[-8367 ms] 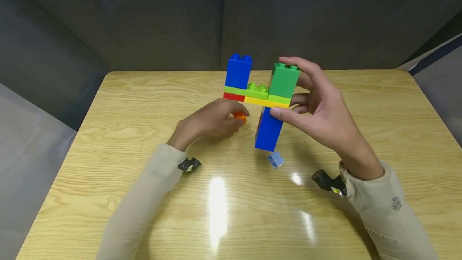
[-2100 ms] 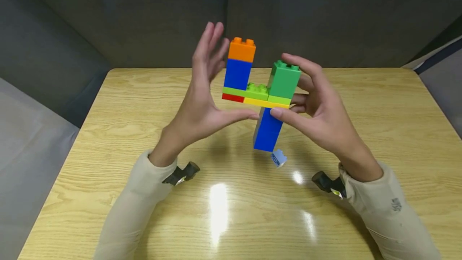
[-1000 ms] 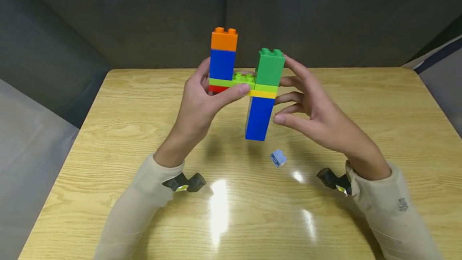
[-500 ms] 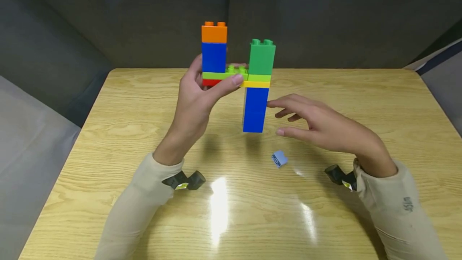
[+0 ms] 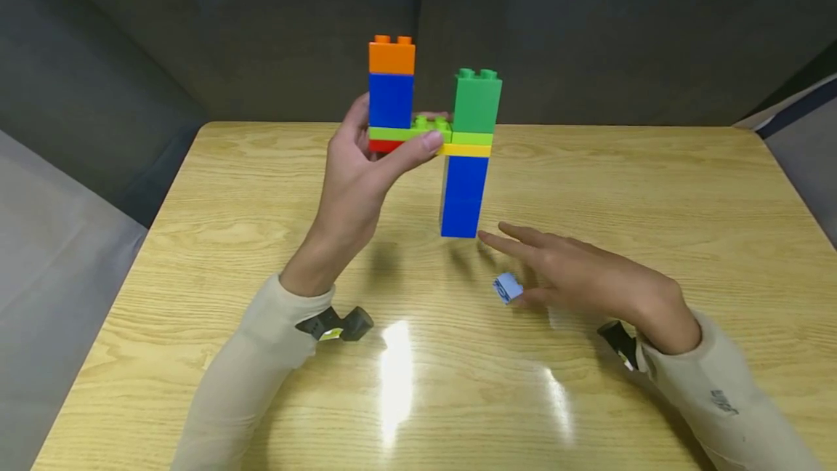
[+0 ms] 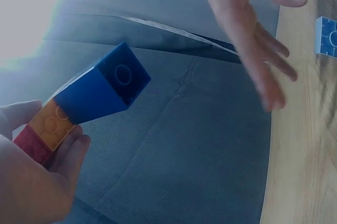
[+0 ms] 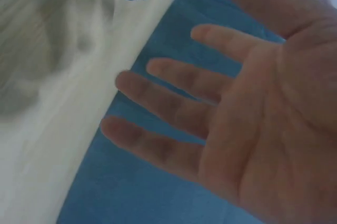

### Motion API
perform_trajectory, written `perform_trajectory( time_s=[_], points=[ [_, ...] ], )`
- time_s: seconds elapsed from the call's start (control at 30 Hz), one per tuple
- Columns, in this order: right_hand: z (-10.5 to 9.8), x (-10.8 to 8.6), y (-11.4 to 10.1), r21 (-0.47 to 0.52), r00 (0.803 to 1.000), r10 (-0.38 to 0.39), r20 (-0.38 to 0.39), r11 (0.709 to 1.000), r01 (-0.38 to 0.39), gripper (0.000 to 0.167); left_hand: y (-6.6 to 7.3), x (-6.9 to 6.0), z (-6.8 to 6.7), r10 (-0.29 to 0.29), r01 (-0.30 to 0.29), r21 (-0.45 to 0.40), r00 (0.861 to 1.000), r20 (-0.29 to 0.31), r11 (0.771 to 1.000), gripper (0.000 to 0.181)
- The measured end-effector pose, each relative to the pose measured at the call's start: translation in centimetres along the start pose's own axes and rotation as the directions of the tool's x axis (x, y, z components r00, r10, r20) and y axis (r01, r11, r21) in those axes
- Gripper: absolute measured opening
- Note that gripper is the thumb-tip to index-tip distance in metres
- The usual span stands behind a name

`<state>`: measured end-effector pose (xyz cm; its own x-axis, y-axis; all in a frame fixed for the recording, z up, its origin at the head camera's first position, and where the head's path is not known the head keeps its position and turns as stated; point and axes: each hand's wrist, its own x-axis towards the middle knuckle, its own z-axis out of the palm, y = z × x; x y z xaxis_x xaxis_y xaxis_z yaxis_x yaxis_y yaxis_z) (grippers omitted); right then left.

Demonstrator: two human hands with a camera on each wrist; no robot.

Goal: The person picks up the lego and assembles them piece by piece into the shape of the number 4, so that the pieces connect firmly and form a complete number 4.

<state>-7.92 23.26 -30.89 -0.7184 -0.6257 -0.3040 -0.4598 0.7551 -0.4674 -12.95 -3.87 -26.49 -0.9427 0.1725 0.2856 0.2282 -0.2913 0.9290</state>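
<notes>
My left hand (image 5: 353,180) grips a toy building-brick structure (image 5: 464,195) by its flat middle layer, thumb in front and fingers behind. That layer is lime on top, red and yellow beneath. A blue brick topped by an orange brick (image 5: 391,58) rises on its left, a green brick (image 5: 477,104) on its right, and a blue column hangs below. The left wrist view shows the column's hollow underside. A light blue brick (image 5: 507,288) lies tilted on the table. My right hand (image 5: 582,275) reaches beside it with fingers spread; in the right wrist view the palm (image 7: 263,129) holds nothing.
The wooden table (image 5: 261,384) has a far edge close behind the raised structure. Dark grey fabric (image 5: 261,35) stands behind the table, with lighter panels at both sides. Small black wrist cameras (image 5: 353,324) hang under both cuffs.
The orange brick went from the table onto the blue brick. The left hand took over the structure and moved it left and up. The right hand let go and lowered toward the light blue brick.
</notes>
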Motion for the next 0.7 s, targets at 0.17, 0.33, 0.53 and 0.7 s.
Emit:
perform_trajectory(
  time_s=[0.17,0.33,0.53,0.7],
  points=[
    [0.5,0.7,0.5,0.021,0.999,-0.03,0.011,0.999,0.03,0.062,-0.1,0.0,-0.1,0.004,-0.004,0.007,1.0,-0.001,1.0,0.054],
    [0.9,1.5,0.8,0.048,0.998,-0.053,0.027,0.998,0.052,0.046,-0.1,0.0,-0.1,0.012,-0.012,0.008,1.0,0.0,1.0,0.054],
    [1.2,1.9,1.1,0.072,0.996,-0.078,0.049,0.995,0.074,0.037,-0.1,0.0,-0.1,0.014,-0.014,0.004,1.0,0.001,1.0,0.054],
    [1.2,2.0,1.0,0.069,0.997,-0.068,0.038,0.995,0.065,0.027,-0.1,0.0,0.0,0.014,-0.014,0.01,1.0,0.001,1.0,0.055]
  ],
)
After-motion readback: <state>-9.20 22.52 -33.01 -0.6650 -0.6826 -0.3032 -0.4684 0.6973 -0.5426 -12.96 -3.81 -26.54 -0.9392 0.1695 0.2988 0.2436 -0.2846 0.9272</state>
